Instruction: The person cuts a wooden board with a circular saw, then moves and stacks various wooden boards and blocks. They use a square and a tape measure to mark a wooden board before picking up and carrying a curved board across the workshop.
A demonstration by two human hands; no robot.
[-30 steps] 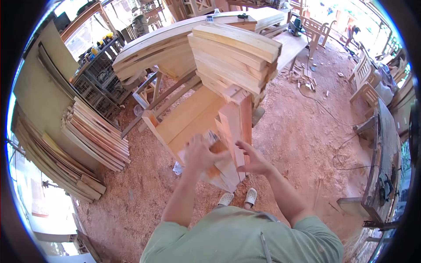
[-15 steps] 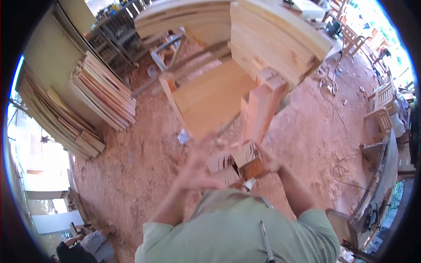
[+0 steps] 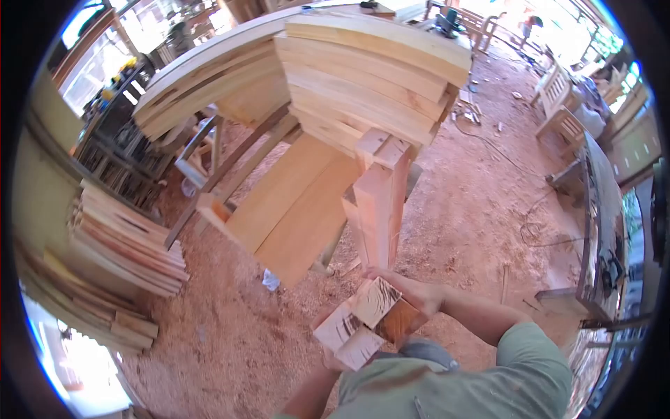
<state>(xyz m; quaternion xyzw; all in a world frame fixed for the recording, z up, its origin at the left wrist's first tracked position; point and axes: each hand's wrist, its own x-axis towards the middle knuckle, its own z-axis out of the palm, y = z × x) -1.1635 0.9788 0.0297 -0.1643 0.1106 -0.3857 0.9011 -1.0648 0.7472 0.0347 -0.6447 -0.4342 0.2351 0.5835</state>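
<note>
Against the front of my body is a bundle of square wooden posts [image 3: 357, 322], their sawn ends facing up at me. Dark streaks mark some of the pale ends, and one side face on the right is brown. My right hand [image 3: 419, 299] is closed round the bundle's far right side, fingers over the top edge. At the left side, my left hand [image 3: 333, 360] grips the bundle from below, its fingers mostly hidden by the wood. Just beyond stand more pale timber posts [image 3: 377, 209], close to the right fingers.
A workbench stacked with thick boards [image 3: 356, 77] stands ahead. Wide planks [image 3: 293, 202] lie below it at a slant. Boards lean on the left wall [image 3: 129, 241]. Shavings cover the floor [image 3: 460, 237], with a cable [image 3: 530, 234] on the right. Wooden chairs [image 3: 558, 105] stand far right.
My left hand, open and blurred beside the posts before, is now against them. The right hand stays on the bundle. My view has turned, shifting the bench left and lower.
</note>
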